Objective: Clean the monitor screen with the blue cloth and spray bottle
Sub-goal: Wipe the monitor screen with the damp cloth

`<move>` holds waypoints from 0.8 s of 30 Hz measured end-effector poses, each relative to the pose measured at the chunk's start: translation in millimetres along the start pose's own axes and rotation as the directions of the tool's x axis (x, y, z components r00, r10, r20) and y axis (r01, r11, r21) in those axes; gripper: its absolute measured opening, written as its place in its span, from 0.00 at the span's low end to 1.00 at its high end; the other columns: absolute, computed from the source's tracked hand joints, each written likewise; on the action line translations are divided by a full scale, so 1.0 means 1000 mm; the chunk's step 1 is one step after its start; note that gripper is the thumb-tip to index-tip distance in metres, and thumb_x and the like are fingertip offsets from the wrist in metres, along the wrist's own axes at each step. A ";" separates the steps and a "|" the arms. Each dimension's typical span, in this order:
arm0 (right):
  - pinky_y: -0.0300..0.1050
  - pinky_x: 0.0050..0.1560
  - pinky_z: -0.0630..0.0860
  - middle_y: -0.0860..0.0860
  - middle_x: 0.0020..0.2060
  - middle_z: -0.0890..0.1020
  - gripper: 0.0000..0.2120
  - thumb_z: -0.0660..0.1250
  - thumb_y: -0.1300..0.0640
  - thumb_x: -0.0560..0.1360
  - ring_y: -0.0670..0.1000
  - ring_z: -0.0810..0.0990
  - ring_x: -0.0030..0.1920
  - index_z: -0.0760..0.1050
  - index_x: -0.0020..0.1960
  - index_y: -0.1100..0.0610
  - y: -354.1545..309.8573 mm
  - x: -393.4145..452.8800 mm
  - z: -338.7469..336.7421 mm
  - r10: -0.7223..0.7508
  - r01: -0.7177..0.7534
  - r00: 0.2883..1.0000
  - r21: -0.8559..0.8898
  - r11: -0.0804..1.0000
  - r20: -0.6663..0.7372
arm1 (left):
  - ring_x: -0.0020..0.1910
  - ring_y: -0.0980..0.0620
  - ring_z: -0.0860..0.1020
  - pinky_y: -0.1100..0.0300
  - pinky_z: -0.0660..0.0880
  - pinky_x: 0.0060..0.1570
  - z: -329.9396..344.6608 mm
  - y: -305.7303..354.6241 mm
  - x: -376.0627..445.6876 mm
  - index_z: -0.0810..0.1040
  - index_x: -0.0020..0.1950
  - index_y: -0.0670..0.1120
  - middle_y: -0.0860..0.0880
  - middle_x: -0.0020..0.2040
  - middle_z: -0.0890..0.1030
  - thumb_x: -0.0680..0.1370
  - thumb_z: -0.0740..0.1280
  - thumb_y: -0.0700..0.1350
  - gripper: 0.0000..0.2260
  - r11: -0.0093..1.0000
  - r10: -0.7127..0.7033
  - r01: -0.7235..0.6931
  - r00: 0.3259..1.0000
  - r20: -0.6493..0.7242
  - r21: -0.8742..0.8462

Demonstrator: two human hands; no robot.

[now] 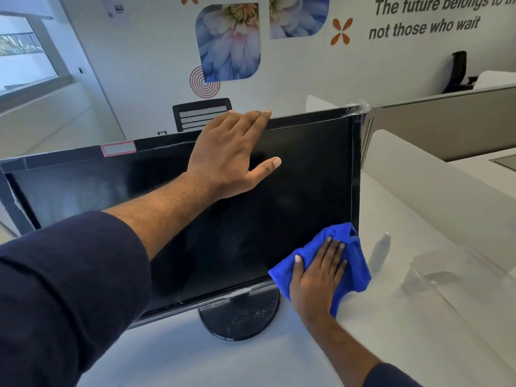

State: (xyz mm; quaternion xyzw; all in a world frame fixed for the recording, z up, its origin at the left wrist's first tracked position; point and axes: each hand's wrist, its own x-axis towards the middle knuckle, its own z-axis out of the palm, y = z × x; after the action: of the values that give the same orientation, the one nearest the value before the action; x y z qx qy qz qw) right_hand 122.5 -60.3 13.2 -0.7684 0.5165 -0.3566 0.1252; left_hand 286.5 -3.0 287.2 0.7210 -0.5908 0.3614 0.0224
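A black monitor (301,174) stands on a round base (240,317) on the white desk, its dark screen facing me. My left hand (231,152) lies over the monitor's top edge, fingers draped behind the bezel and thumb spread on the glass. My right hand (318,272) presses the blue cloth (354,263) flat against the screen's lower right corner. The cloth hangs past the bezel. A slim grey spray bottle (381,250) stands on the desk just right of the monitor, untouched.
A clear plastic container (446,277) sits on the white desk (418,331) at the right. Grey partition panels (446,121) rise behind the monitor. A black office chair (201,113) shows beyond the monitor's top.
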 end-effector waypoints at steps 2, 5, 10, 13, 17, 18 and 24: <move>0.64 0.74 0.57 0.64 0.76 0.58 0.36 0.42 0.39 0.82 0.63 0.57 0.76 0.46 0.78 0.65 -0.013 -0.008 0.002 0.018 -0.018 1.000 0.020 1.000 -0.007 | 0.68 0.46 0.70 0.51 0.61 0.72 0.001 -0.002 -0.001 0.58 0.79 0.45 0.47 0.73 0.70 0.79 0.48 0.69 0.37 1.000 -0.002 0.002 1.000 -0.005 0.002; 0.62 0.74 0.54 0.62 0.77 0.56 0.36 0.42 0.38 0.82 0.63 0.55 0.77 0.43 0.78 0.63 -0.030 -0.028 0.010 -0.050 0.049 0.998 0.014 0.999 0.024 | 0.68 0.46 0.70 0.50 0.61 0.72 0.003 -0.004 -0.001 0.58 0.79 0.44 0.47 0.73 0.70 0.79 0.48 0.69 0.37 1.000 0.004 -0.004 1.000 -0.011 0.007; 0.63 0.73 0.54 0.62 0.75 0.63 0.34 0.44 0.40 0.81 0.64 0.57 0.76 0.47 0.78 0.63 -0.058 -0.050 0.019 -0.204 0.211 0.971 -0.044 0.977 0.126 | 0.69 0.46 0.70 0.49 0.60 0.75 0.006 -0.002 0.000 0.57 0.79 0.44 0.47 0.73 0.69 0.79 0.48 0.68 0.37 1.000 0.012 -0.012 1.000 -0.023 0.019; 0.61 0.74 0.53 0.59 0.76 0.62 0.35 0.48 0.38 0.80 0.62 0.54 0.77 0.50 0.78 0.61 -0.055 -0.043 0.013 -0.280 0.286 0.954 -0.050 0.957 0.109 | 0.70 0.46 0.69 0.49 0.59 0.76 0.008 -0.005 -0.001 0.57 0.79 0.44 0.46 0.74 0.69 0.80 0.48 0.66 0.36 1.000 0.014 -0.013 0.999 -0.029 0.016; 0.60 0.76 0.49 0.57 0.78 0.52 0.41 0.49 0.33 0.78 0.59 0.47 0.79 0.46 0.79 0.60 -0.063 -0.002 -0.005 -0.243 0.243 0.970 -0.011 0.970 -0.017 | 0.71 0.46 0.69 0.49 0.59 0.75 0.010 -0.003 0.000 0.58 0.79 0.44 0.47 0.74 0.69 0.80 0.48 0.66 0.35 1.000 0.023 -0.023 0.999 -0.046 0.000; 0.61 0.76 0.47 0.57 0.78 0.50 0.42 0.49 0.33 0.78 0.59 0.45 0.79 0.44 0.79 0.60 -0.071 0.008 -0.009 -0.224 0.224 0.974 0.001 0.975 -0.034 | 0.71 0.46 0.69 0.49 0.59 0.75 0.010 -0.002 0.001 0.58 0.79 0.44 0.47 0.74 0.69 0.80 0.48 0.66 0.35 1.000 0.023 -0.023 0.999 -0.048 -0.005; 0.65 0.76 0.48 0.59 0.78 0.58 0.41 0.47 0.33 0.78 0.61 0.46 0.79 0.46 0.78 0.60 -0.131 0.010 -0.011 -0.344 0.342 0.938 -0.058 0.938 -0.033 | 0.70 0.46 0.69 0.50 0.58 0.75 0.014 -0.007 0.000 0.59 0.79 0.43 0.46 0.73 0.70 0.79 0.49 0.67 0.36 0.999 0.016 -0.018 0.998 -0.064 -0.028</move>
State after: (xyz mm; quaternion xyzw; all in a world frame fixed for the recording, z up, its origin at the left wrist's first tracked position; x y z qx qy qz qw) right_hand 209.3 -9.8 98.5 -0.8418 0.3863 -0.3759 0.0302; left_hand 299.6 -6.9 279.9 0.7037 -0.6010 0.3760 0.0483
